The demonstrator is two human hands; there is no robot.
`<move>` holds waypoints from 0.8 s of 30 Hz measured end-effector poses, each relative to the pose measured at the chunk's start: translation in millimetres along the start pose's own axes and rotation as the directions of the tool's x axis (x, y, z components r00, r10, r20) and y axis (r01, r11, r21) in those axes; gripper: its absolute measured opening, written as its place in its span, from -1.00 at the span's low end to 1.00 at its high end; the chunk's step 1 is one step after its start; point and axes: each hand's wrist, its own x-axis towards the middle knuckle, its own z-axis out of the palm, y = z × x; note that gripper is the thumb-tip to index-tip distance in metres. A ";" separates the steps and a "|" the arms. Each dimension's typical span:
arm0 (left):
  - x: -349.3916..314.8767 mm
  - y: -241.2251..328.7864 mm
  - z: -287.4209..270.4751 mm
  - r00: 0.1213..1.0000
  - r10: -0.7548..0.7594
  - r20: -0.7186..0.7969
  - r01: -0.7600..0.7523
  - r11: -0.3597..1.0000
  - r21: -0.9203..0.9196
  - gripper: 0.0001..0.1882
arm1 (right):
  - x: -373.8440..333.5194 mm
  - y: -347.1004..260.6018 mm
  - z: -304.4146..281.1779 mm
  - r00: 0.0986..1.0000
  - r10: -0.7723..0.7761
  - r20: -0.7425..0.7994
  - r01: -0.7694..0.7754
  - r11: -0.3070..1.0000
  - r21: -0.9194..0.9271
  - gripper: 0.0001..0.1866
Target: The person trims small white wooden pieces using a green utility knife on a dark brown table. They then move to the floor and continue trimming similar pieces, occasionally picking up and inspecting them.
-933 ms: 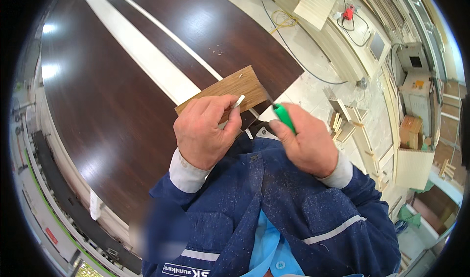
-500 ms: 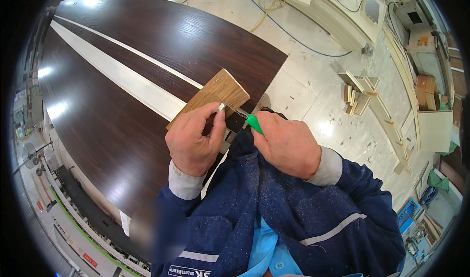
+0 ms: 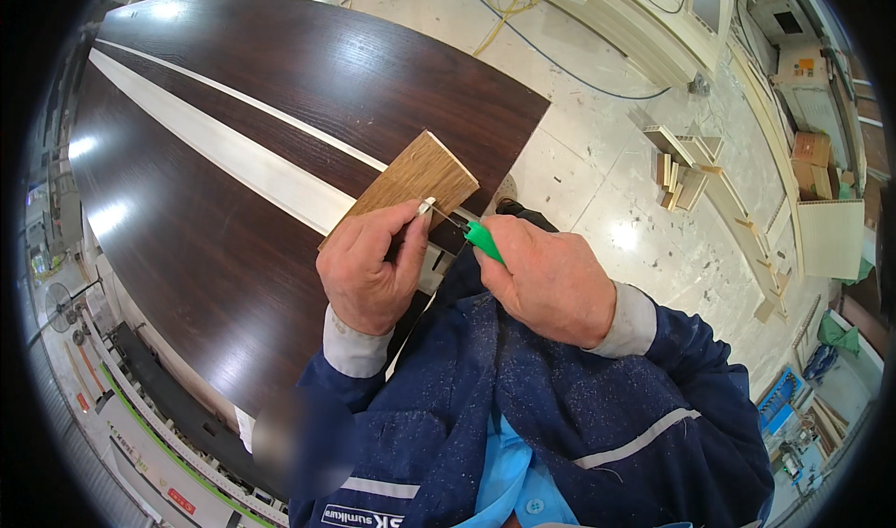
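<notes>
My left hand [image 3: 369,262] is closed, with a small whitish piece [image 3: 427,205] pinched between thumb and forefinger. My right hand [image 3: 551,281] is wrapped round a tool with a green handle [image 3: 483,241]. A thin metal tip [image 3: 452,218] runs from that handle toward the small piece; whether it is a knife or a screwdriver I cannot tell. Beneath the fingertips lies a brown wood-grain board [image 3: 420,175], set at a slant across the end of a long white strip [image 3: 224,145]. My left hand covers the board's lower left part.
The strip lies on a large dark wood-grain panel [image 3: 392,80], beside a narrower white strip [image 3: 280,115]. A blue hose [image 3: 546,56] and a yellow cord [image 3: 509,7] cross the floor. Pale wooden pieces [image 3: 686,168] stand at the right, near a cardboard box [image 3: 814,164].
The green tool and my right hand have shifted slightly, with the tip still by the small piece. My left hand keeps its pinch. The whole view has tilted a little.
</notes>
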 end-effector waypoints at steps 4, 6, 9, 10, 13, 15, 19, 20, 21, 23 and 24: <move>-0.2 -2.2 1.9 0.999 0.042 -0.019 -0.042 0.999 0.002 -0.80 | 1.2 -0.6 3.0 1.000 0.011 -0.007 -0.011 1.000 -0.018 -0.71; -0.1 -3.1 3.0 0.998 0.056 -0.022 -0.056 0.998 0.003 -0.80 | 0.5 0.0 5.8 1.000 0.024 -0.002 -0.024 1.000 -0.016 -0.73; -0.7 -3.8 2.8 0.997 0.069 -0.016 -0.069 0.998 0.007 -0.79 | 0.9 4.4 11.4 0.999 0.035 0.014 -0.035 0.999 -0.010 -0.75; -0.4 -4.3 3.2 0.996 0.086 -0.020 -0.086 0.996 0.006 -0.79 | 3.5 7.4 13.4 0.999 0.036 0.021 -0.036 0.999 -0.013 -0.76; 0.3 -4.5 4.5 0.998 0.066 -0.022 -0.066 0.998 -0.011 -0.79 | 4.4 12.9 14.5 0.996 0.058 0.063 -0.060 0.998 0.026 -0.76; -1.1 -3.3 3.6 0.999 0.044 -0.020 -0.044 0.999 -0.012 -0.79 | 3.5 12.6 14.3 0.996 0.065 0.067 -0.069 0.996 0.061 -0.76; -0.3 -3.6 3.0 0.999 0.037 -0.011 -0.037 0.999 -0.012 -0.79 | 2.1 6.9 8.0 0.999 0.040 0.004 -0.040 0.993 0.107 -0.77; -1.2 -3.3 2.1 1.000 0.020 -0.001 -0.020 1.000 -0.016 -0.79 | 2.1 5.1 7.5 1.000 0.019 -0.016 -0.017 0.991 0.133 -0.77; -0.9 -3.6 2.0 0.999 0.034 -0.005 -0.034 0.999 -0.016 -0.79 | 2.8 3.9 7.2 0.999 0.034 0.013 -0.035 0.992 0.118 -0.78; 0.8 -4.6 3.0 0.999 0.046 -0.006 -0.046 0.999 -0.027 -0.79 | 4.4 3.5 6.0 0.997 0.053 0.047 -0.058 0.992 0.114 -0.78; 0.9 -5.1 2.7 0.998 0.056 -0.007 -0.056 0.998 -0.022 -0.79 | 4.8 3.7 6.0 0.998 0.033 0.047 -0.038 0.994 0.100 -0.78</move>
